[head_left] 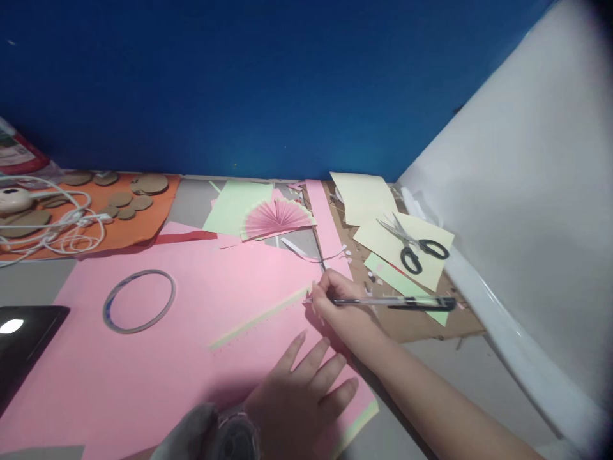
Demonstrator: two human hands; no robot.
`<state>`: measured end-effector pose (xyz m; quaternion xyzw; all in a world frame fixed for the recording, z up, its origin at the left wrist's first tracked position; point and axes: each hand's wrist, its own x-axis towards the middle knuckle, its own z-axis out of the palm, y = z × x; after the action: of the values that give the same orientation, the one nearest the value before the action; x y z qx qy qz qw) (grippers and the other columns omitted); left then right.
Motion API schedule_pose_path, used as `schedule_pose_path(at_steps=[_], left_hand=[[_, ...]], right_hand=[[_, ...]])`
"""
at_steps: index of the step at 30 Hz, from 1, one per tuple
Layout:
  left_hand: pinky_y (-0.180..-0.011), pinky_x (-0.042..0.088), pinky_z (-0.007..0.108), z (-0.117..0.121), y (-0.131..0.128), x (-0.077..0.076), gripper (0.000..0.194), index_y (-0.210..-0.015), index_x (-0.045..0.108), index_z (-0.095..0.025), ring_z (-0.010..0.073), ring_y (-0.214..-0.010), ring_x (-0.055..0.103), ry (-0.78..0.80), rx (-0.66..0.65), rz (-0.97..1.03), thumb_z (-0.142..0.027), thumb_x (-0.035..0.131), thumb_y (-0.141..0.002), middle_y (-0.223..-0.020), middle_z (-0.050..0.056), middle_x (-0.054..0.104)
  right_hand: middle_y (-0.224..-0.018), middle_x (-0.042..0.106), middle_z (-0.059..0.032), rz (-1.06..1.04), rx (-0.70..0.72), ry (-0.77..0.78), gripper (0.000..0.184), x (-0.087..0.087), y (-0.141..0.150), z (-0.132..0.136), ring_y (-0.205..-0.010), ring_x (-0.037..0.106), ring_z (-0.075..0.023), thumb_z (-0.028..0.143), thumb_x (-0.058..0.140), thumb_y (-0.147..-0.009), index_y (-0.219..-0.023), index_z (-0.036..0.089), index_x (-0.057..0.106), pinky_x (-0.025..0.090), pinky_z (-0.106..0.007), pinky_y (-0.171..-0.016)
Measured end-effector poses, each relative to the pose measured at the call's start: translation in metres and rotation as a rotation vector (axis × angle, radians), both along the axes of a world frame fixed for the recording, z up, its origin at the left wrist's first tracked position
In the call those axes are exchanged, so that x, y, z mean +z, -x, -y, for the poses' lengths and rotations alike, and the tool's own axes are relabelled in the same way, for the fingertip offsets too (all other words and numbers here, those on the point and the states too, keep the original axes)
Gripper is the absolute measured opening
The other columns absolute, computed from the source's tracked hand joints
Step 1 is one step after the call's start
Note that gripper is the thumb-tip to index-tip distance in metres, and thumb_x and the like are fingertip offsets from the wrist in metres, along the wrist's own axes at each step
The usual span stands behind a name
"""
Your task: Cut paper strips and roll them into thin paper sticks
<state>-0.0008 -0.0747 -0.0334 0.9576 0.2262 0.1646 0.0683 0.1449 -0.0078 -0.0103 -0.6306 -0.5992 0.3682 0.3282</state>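
My right hand (342, 303) is closed round a clear pen with a black cap (407, 302), its tip touching the pink paper (191, 383). The tip meets the right end of a narrow pale green strip (258, 318) that slants across the paper, with small dots along its lower edge. My left hand (306, 396) lies flat on the same paper below the strip, fingers spread and holding nothing. Beside its wrist is a round clear object with a dark middle (235, 437), partly cut off. A thin ring (138, 273) rests on the paper to the left.
Scissors (412, 246) lie on pale yellow paper (435, 233) over cardboard (421, 331). Behind my hands are a folded pink paper fan (275, 220) and green paper (234, 207). Cardboard discs (149, 184) and white cables (71, 223) sit on orange paper (165, 220). A dark device (29, 351) is left.
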Motion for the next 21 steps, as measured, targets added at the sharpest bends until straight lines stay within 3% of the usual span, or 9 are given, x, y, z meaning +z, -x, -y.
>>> schedule_pose_path(at_steps=[5, 9, 21], left_hand=[[-0.097, 0.029, 0.05, -0.0014, 0.0, 0.0039, 0.043, -0.126, 0.044, -0.019, 0.0291, -0.118, 0.042, 0.014, -0.032, -0.065, -0.038, 0.031, -0.09, -0.134, 0.009, 0.045], [-0.096, 0.029, 0.05, 0.0012, -0.0005, 0.0007, 0.045, -0.124, 0.047, -0.021, 0.0348, -0.117, 0.042, 0.017, 0.005, -0.032, -0.042, 0.039, -0.085, -0.132, 0.008, 0.047], [-0.099, 0.026, 0.051, 0.0027, 0.0013, 0.0009, 0.053, -0.131, 0.039, -0.02, 0.0403, -0.124, 0.035, 0.024, -0.007, -0.086, -0.046, 0.038, -0.084, -0.141, 0.009, 0.036]], right_hand=[[-0.049, 0.049, 0.0042, 0.015, 0.029, -0.003, 0.025, -0.001, -0.0051, -0.0061, -0.045, 0.045, -0.0101, 0.033, 0.05, -0.081, -0.061, 0.02, 0.042, 0.033, -0.021, -0.044], [-0.048, 0.05, 0.0045, 0.042, 0.041, -0.003, 0.025, -0.0027, -0.0041, -0.0069, -0.045, 0.046, -0.0103, 0.033, 0.051, -0.081, -0.061, 0.02, 0.043, 0.034, -0.021, -0.045], [-0.045, 0.049, 0.0055, 0.07, 0.022, -0.044, 0.021, -0.003, -0.0083, -0.0096, -0.043, 0.045, -0.0097, 0.026, 0.05, -0.079, -0.06, 0.02, 0.044, 0.033, -0.021, -0.045]])
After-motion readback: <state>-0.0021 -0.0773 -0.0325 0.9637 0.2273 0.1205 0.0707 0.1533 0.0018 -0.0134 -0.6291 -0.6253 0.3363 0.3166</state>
